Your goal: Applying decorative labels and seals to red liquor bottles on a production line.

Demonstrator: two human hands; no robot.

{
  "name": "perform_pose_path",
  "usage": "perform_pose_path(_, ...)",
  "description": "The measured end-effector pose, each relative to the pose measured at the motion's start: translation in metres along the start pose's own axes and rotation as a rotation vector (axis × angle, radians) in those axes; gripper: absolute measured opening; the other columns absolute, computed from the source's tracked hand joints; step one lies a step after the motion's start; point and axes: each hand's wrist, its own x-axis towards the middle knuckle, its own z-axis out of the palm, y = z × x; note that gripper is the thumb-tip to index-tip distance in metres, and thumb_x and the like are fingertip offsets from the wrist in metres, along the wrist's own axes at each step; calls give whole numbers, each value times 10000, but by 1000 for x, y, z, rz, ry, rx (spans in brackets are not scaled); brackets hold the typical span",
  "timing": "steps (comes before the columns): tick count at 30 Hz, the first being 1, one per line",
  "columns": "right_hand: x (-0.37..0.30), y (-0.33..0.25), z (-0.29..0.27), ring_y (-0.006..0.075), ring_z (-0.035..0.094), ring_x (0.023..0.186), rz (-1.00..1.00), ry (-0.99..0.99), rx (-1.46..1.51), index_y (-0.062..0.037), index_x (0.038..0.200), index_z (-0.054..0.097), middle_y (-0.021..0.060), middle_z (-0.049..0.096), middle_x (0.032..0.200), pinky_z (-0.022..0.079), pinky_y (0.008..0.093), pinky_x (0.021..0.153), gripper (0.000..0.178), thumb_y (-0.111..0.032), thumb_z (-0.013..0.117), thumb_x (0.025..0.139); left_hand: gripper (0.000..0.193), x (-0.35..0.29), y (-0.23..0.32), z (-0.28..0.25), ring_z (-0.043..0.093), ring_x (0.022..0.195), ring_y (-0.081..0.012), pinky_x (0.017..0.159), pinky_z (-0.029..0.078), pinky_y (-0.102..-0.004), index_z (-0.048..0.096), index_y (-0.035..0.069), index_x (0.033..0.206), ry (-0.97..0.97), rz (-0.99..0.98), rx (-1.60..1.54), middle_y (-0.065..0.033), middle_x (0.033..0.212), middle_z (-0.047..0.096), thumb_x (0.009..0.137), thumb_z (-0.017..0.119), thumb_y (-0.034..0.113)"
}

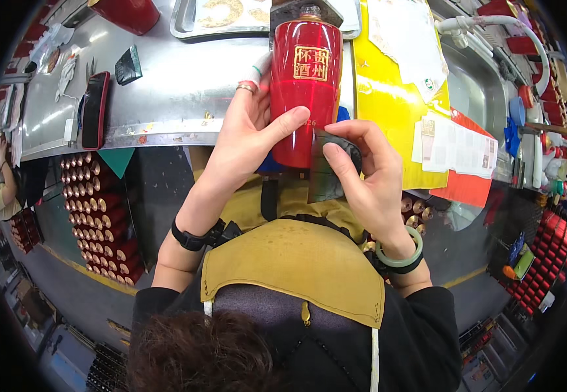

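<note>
A glossy red bottle [296,95] with gold lettering stands upright at the bench's front edge, its neck end away from me. My left hand [247,127] is closed around its left side, the thumb lying across the lower front; a white wrap covers one fingertip. My right hand [369,171] pinches a thin dark grey-green flexible piece [324,175] between thumb and fingers. That piece's left edge lies against the bottle's lower right side, and it hangs below the bottle's base. What the bottle rests on is partly hidden.
On the metal bench [185,72] lie a phone [95,111], a dark folded scrap [128,65] and a tray [185,16]. Yellow sheeting [388,111] with papers [456,147] covers the right side. Rows of red bottles with gold-coloured ends [97,222] stand below left.
</note>
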Motion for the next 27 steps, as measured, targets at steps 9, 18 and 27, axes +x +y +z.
perform_pose_path(9, -2, 10, 7, 128, 677, 855, 21, 58, 34, 19, 1090, 676, 83, 709, 971, 537, 259, 745, 190, -29, 726, 913, 824, 1, 0, 0, 534, 1319, -224, 1107, 463, -373, 226, -49, 1544, 9, -2, 13, -185, 1460, 475, 928, 755, 89)
perform_pose_path(18, -3, 10, 9, 130, 689, 853, 24, 66, 33, 24, 1083, 677, 94, 715, 971, 545, 260, 737, 185, -21, 727, 911, 825, 0, 0, 0, 541, 1316, -226, 1102, 470, -373, 221, -51, 1540, 9, 6, 13, -189, 1446, 488, 927, 755, 86)
perform_pose_path(27, -2, 8, 9, 163, 695, 863, 29, 70, -28, 13, 1044, 694, 94, 707, 935, 542, 277, 770, 168, -18, 742, 885, 819, 1, -1, 0, 543, 1312, -226, 1107, 470, -379, 229, -58, 1528, 4, -14, 4, -191, 1443, 490, 924, 761, 88)
